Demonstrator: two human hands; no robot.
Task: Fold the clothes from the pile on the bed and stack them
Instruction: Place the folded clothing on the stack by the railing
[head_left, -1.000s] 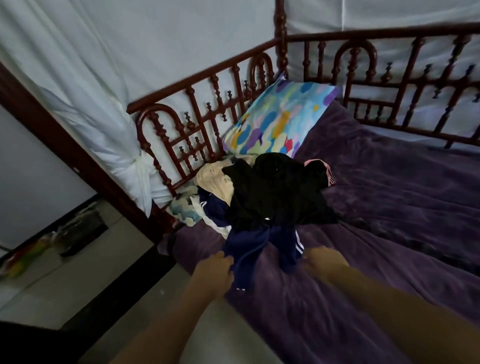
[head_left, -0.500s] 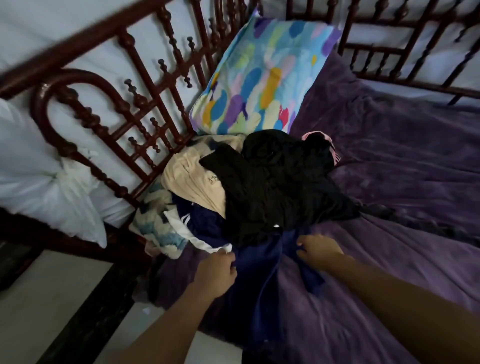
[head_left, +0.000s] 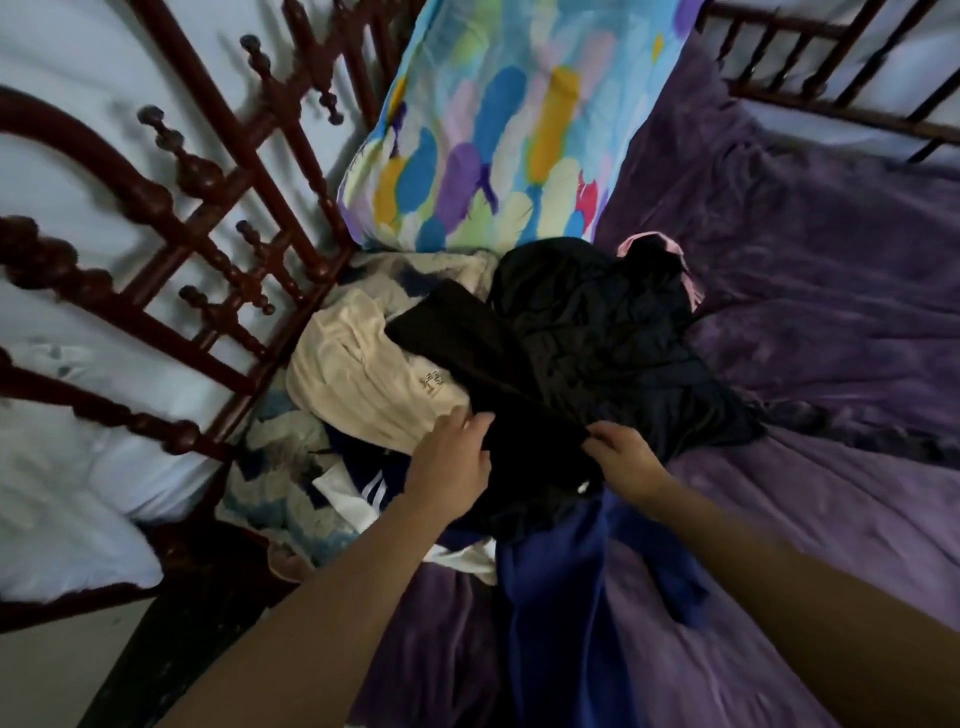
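Purple bed (head_left: 831, 338), heaped pile (head_left: 363, 384).
The right hand (head_left: 626, 460) pinched the black garment (head_left: 597, 353); the left hand (head_left: 449, 462) touched its edge, grip unclear; both had left the navy garment (head_left: 550, 623).

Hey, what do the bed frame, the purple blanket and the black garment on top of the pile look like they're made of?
Bed frame: looks like dark reddish wood, glossy varnish, with turned spindles.
Purple blanket: seems plush fleece or velvet, soft nap with shaded streaks.
Black garment: thin, probably synthetic fabric, fine crinkles, slight sheen.
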